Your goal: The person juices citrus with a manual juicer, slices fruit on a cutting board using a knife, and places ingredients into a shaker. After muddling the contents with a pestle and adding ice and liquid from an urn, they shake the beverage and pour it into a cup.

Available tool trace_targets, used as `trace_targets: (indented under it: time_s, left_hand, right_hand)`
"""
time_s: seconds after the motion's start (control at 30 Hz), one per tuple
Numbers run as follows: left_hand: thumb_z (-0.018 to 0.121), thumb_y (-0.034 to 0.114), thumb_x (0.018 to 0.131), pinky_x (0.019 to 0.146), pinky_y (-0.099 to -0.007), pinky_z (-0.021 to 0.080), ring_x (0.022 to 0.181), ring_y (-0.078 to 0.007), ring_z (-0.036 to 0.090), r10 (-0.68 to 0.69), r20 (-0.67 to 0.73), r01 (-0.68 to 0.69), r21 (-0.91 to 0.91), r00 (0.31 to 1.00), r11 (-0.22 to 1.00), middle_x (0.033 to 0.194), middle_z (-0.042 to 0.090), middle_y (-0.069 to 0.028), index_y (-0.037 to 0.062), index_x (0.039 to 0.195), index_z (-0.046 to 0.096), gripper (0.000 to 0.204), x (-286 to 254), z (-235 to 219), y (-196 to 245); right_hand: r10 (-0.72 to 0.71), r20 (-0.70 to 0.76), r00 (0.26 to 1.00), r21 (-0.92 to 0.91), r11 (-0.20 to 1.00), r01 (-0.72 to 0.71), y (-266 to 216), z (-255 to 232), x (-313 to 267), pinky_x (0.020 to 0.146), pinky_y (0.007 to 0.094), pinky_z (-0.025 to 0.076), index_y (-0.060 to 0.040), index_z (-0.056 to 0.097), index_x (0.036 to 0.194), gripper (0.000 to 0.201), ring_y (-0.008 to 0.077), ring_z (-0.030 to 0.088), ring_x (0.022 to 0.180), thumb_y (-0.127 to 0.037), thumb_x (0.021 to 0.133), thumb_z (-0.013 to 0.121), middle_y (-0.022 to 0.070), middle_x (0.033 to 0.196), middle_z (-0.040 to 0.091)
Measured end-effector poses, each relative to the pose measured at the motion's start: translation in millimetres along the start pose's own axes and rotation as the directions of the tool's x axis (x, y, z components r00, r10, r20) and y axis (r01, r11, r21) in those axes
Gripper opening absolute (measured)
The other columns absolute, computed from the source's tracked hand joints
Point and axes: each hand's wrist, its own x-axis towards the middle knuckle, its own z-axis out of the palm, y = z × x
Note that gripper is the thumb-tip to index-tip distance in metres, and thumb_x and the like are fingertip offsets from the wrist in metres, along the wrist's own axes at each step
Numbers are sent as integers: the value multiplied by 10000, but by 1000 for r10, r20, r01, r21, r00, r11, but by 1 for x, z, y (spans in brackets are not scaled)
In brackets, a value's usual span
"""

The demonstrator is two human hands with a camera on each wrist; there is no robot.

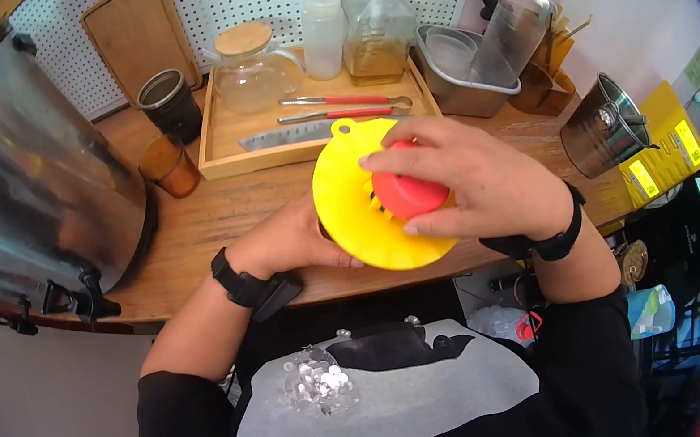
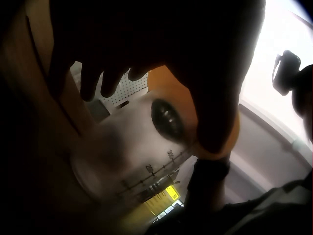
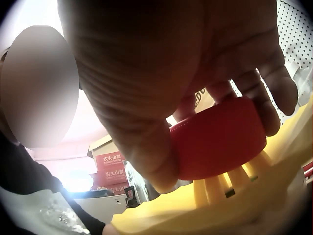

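Note:
A round yellow lid (image 1: 346, 205) with a holed tab is held up over the table's front part. At its centre a red cap (image 1: 410, 193) stands on yellow ribs. My right hand (image 1: 488, 171) grips this cap, thumb on the near side, fingers across the far side. Beneath the lid, the left wrist view shows a translucent measuring cup (image 2: 127, 142) with dark scale marks, hidden from the head view. My left hand (image 1: 286, 244) holds the cup from the left, its thumb close to the lid's edge and its fingers partly hidden.
Behind stands a wooden tray (image 1: 216, 139) with a glass teapot (image 1: 252, 75), bottles, tongs (image 1: 343, 114) and a knife (image 1: 283, 136). An amber cup (image 1: 171, 168), dark cup (image 1: 169, 110) and large steel urn (image 1: 26, 167) stand left. To the right are a steel pitcher (image 1: 599, 131) and yellow box (image 1: 669, 144).

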Motion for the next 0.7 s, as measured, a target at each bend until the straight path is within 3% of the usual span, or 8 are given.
trace_targets:
  time_s: [0.03, 0.1, 0.17, 0.2, 0.33, 0.47, 0.53, 0.7]
  left_hand:
    - [864, 188, 682, 1027, -357, 426, 1205, -230, 533, 50, 82, -51, 12, 995, 999, 1336, 543, -113, 77, 1339, 483, 767, 8, -2, -8]
    - [842, 162, 716, 972, -337, 476, 1138, -209, 580, 154, 51, -155, 22, 987, 988, 1290, 583, -79, 83, 1302, 527, 671, 19, 1, -14]
    - [741, 116, 836, 1050, -367, 439, 1226, -224, 523, 130, 134, -108, -160, 982, 981, 1393, 488, -92, 111, 1402, 420, 650, 23, 1, -14]
    - [691, 108, 878, 1064, -370, 431, 1252, -219, 501, 43, 159, 6, -298, 986, 955, 1408, 464, -98, 121, 1402, 419, 590, 22, 1, -15]
    - [672, 122, 894, 1072, -361, 425, 1290, -219, 465, 143, 120, -108, -254, 982, 961, 1426, 440, -97, 117, 1421, 392, 597, 30, 6, 0]
    - [662, 129, 903, 1069, -365, 431, 1284, -220, 471, 145, 114, -114, -244, 983, 963, 1424, 442, -94, 121, 1421, 392, 584, 29, 9, 3]
    - [649, 135, 915, 1065, -374, 436, 1285, -218, 471, -33, 186, 139, -594, 982, 792, 1423, 445, -89, 127, 1419, 395, 565, 28, 12, -13]
    - [635, 130, 924, 1059, -385, 444, 1286, -219, 472, -3, 197, 125, -610, 980, 783, 1423, 447, -83, 129, 1420, 396, 550, 30, 14, -29]
  right_hand:
    - [-34, 16, 999, 20, 999, 33, 1, 0, 1, 937, 403, 455, -108, 563, 1282, 613, 357, 548, 1073, -199, 712, 769, 162, 1196, 531]
    - [1, 38, 999, 33, 999, -2, 0, -1, 5, 945, 412, 451, -131, 570, 1278, 612, 359, 543, 1081, -190, 704, 774, 160, 1195, 529]
    - [-12, 65, 998, 71, 997, 8, 0, 1, 8, 932, 410, 458, -145, 570, 1279, 621, 358, 543, 1081, -192, 697, 780, 157, 1186, 530]
    - [-21, 63, 998, 85, 996, 15, 1, 0, 8, 916, 409, 465, -146, 567, 1282, 629, 355, 547, 1059, -191, 693, 784, 154, 1171, 530]
    - [-44, 67, 997, 150, 988, 33, 8, -1, 11, 880, 398, 473, -150, 570, 1278, 633, 343, 554, 1001, -198, 687, 792, 144, 1115, 534]
    - [-18, 87, 996, 188, 982, 2, 13, -3, 10, 837, 382, 483, -159, 603, 1253, 634, 325, 565, 968, -209, 657, 814, 131, 1089, 536]
    - [-23, 97, 995, 216, 976, 2, 12, -2, 12, 834, 383, 484, -171, 607, 1253, 639, 322, 566, 964, -208, 651, 817, 131, 1089, 537]
    - [-21, 83, 996, 195, 981, 4, 12, 2, 15, 838, 387, 485, -210, 613, 1255, 657, 321, 564, 968, -195, 633, 823, 133, 1100, 540]
